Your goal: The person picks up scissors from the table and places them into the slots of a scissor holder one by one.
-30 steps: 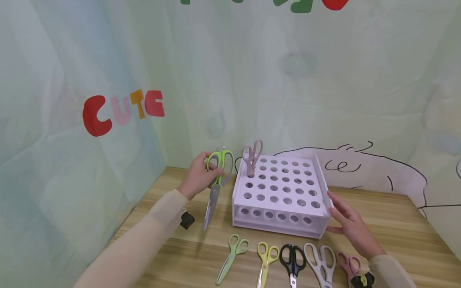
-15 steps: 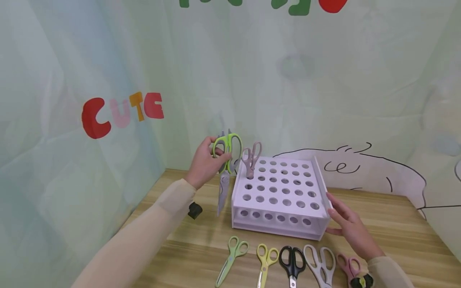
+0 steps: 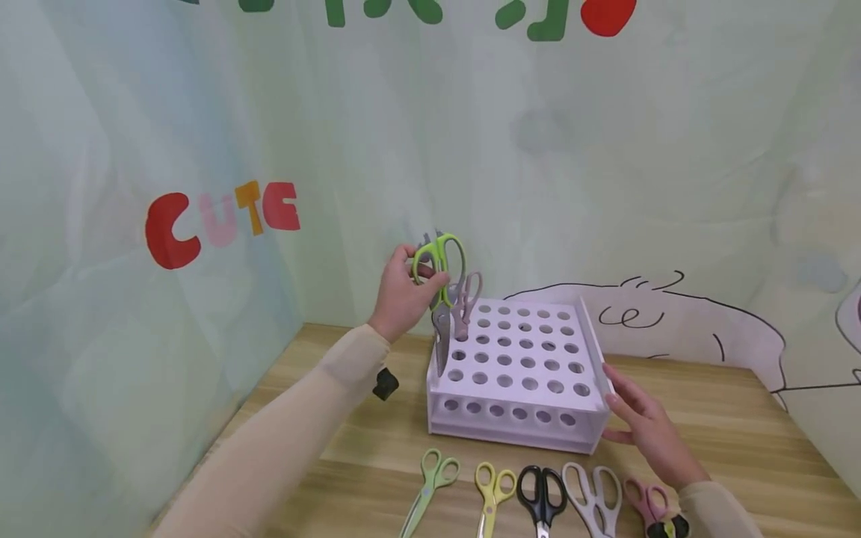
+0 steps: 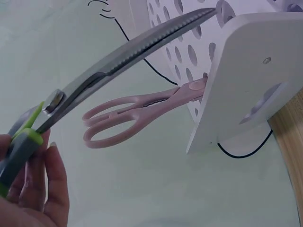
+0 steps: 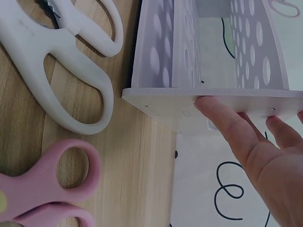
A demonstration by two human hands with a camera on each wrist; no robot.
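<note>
Green-handled scissors (image 3: pixel 440 288), upright and blades down, gripped by the handles in the left hand (image 3: pixel 402 296), fingers curled round the loops; blade tip right at a hole along the left edge of the white perforated rack (image 3: pixel 538 388), just in front of the hole taken by the dusty-pink scissors (image 3: pixel 464 306). Seen from the left wrist: serrated grey blade (image 4: pixel 137 52) slanting toward the rack's top plate, tip at the holes, though whether already inside one cannot be told; pink scissors (image 4: pixel 137 116) beside it, standing in their hole with handles out. Right hand (image 3: pixel 649 433) laid flat against the rack's right side wall, fingers straight and relaxed, nothing grasped; from the right wrist, fingertips (image 5: pixel 222 116) pressed to the wall's edge. On the wooden table (image 3: pixel 740 433) in front of the rack, a row lying flat: light green scissors (image 3: pixel 430 489), yellow scissors (image 3: pixel 492 493), black scissors (image 3: pixel 541 497), white scissors (image 3: pixel 592 501) and pink scissors (image 3: pixel 642 504). Behind, a pale wall with coloured letters (image 3: pixel 222 220).
</note>
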